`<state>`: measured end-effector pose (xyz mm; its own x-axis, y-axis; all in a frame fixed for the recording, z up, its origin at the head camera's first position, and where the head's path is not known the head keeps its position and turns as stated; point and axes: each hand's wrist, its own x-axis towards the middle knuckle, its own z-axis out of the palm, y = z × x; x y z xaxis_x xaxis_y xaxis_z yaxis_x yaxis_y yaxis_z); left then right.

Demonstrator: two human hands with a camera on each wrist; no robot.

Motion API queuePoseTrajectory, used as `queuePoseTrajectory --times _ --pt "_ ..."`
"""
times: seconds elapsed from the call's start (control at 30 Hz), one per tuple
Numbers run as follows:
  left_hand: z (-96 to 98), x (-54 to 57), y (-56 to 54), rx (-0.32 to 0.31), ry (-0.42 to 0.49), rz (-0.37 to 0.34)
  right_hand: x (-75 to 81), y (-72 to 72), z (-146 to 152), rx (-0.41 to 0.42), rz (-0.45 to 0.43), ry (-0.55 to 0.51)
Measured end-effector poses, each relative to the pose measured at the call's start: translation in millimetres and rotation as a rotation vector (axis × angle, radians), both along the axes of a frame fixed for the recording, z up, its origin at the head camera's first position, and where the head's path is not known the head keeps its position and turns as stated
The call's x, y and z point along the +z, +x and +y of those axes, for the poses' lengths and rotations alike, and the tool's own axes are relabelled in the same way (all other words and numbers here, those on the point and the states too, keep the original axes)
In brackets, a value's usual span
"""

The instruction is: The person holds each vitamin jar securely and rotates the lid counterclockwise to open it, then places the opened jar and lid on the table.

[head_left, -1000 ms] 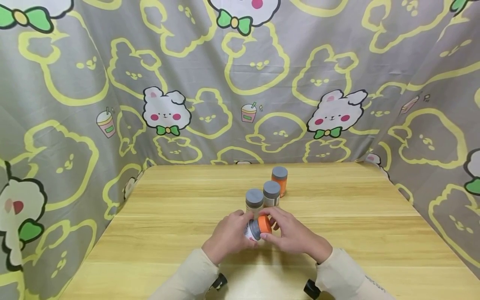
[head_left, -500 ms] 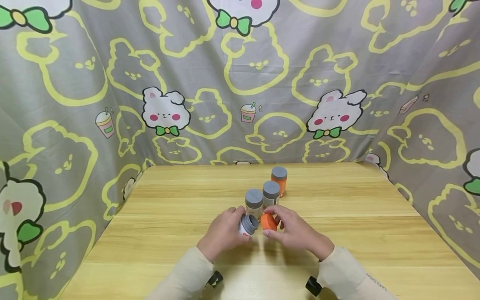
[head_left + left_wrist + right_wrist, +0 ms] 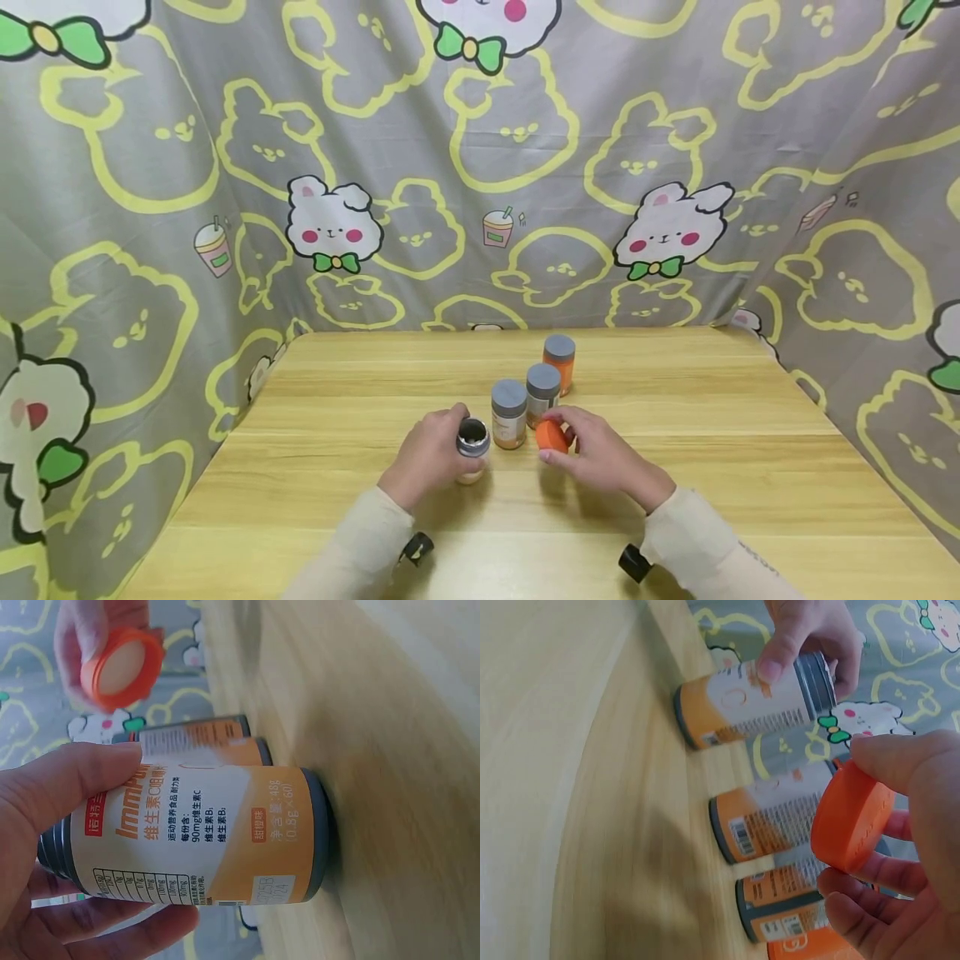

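My left hand (image 3: 423,460) grips a white and orange vitamin bottle (image 3: 202,832) around its upper body. The bottle stands upright with its lid off, and its grey threaded neck (image 3: 473,450) and dark mouth face up. In the left wrist view its base is right at the tabletop. To the right, my right hand (image 3: 606,463) pinches an orange screw lid (image 3: 851,817) between thumb and fingers, above the table. The lid's pale inside faces the left hand. A capped bottle (image 3: 509,421) with a similar label stands between the two hands, slightly farther back.
Behind the right hand stand another grey-capped bottle (image 3: 542,390) and, farther back, an orange bottle (image 3: 559,362) with a grey cap. The wooden table (image 3: 337,400) ends at a patterned curtain (image 3: 420,167) that hangs behind it and along both sides.
The lid has come away from the bottle. My left hand has moved left and turned the bottle from tilted to upright, lowering it; my right hand has shifted slightly right with the lid.
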<state>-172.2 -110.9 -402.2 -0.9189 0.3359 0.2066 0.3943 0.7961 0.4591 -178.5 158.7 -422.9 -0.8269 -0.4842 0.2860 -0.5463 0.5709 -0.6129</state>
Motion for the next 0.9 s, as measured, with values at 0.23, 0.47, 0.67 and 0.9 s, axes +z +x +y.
queuePoseTrajectory --times 0.23,0.47,0.67,0.9 --pt "-12.6 0.2 -8.7 0.056 0.036 -0.003 -5.5 -7.7 10 -0.057 -0.019 -0.008" --pt "-25.0 0.9 -15.9 0.135 0.081 -0.016 -9.9 -15.9 21 -0.107 -0.03 0.011" --pt "-35.3 0.2 -20.7 0.198 0.093 -0.017 -11.9 -21.5 32 -0.157 -0.034 0.039" --pt "-49.6 -0.6 -24.3 0.253 0.101 -0.012 -16.6 -26.2 49 -0.223 -0.013 0.091"
